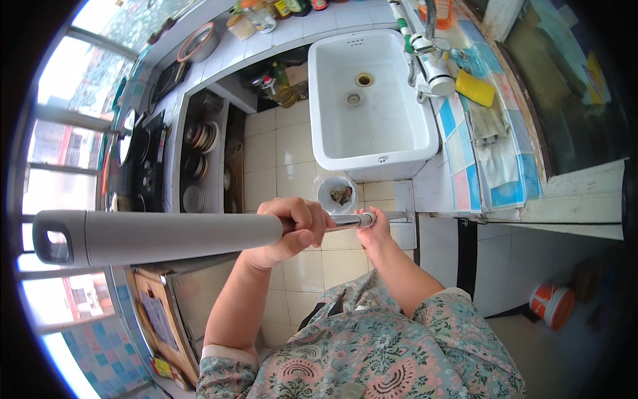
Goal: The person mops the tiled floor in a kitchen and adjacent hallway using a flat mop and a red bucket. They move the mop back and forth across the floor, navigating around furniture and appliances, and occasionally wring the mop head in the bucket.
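My left hand (291, 227) is wrapped around a telescopic pole just below its thick grey plastic handle (184, 237), which reaches toward the left of the view. Further down, my right hand (376, 229) grips the metal shaft (344, 222) at a pale collar. The pole slants down to the right, where its far end meets a flat, pale mop head (406, 234) on the tiled floor, by the foot of the counter. Beyond the shaft stands a small lined waste bin (323, 194) with some refuse inside.
A white ceramic sink (329, 134) rises past the bin, with a tap heater (441, 82) and a yellow sponge (474, 88) beside it. Open shelves with bowls (204, 137) and a gas stove (144, 159) line the left. An orange bucket (552, 304) stands lower right.
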A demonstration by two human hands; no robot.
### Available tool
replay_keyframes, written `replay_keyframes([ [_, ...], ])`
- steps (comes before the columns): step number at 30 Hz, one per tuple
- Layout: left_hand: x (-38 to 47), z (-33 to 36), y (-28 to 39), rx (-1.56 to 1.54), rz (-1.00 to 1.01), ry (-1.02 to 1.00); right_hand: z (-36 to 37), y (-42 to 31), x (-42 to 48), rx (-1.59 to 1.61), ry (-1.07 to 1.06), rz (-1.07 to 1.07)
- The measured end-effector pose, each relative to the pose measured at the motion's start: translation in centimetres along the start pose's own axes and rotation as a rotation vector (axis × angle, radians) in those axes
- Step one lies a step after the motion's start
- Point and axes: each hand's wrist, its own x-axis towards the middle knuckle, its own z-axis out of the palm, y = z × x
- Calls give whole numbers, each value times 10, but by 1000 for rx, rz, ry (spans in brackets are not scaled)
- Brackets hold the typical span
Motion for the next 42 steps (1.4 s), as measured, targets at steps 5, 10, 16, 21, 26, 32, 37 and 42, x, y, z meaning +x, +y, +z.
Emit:
replay_keyframes([
  [5,4,-9,1,42,6,-104,-10,5,35,-24,-94,-71],
  [10,-26,-32,11,135,-51,-104,-35,31,68,-103,-91,-155],
  [16,-93,-85,21,62,-22,-74,-38,110,74,-101,67,-302],
  [21,-130,-118,42,24,80,-265,-40,161,57,9,-83,-436],
  [26,-122,-134,25,-37,60,-233,-26,146,46,-12,-151,-441],
  [32,-133,-154,-3,52,-21,-107,-42,155,111,-20,-6,-639],
  [37,-152,-166,20,102,-48,9,-35,191,86,-151,5,-560],
  [42,-153,-169,47,76,-42,-200,-30,214,65,3,-43,-532],
])
